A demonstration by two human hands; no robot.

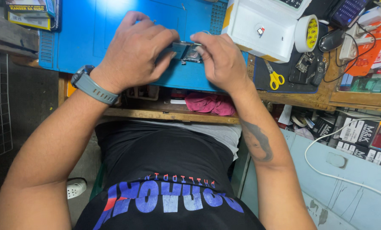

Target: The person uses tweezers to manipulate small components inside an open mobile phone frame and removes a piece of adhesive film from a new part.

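A yellow-and-green box [28, 12] is sitting top left — black-and-white cartons [360, 134] are crowding the right, below a dark phone screen [347, 12].

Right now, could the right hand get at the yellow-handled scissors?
Probably yes, once freed: the right hand is pinching a small device together with the left hand, and the scissors lie uncovered on the dark mat just beside it.

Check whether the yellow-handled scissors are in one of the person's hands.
No, the yellow-handled scissors lie on the dark mat, right of the right hand.
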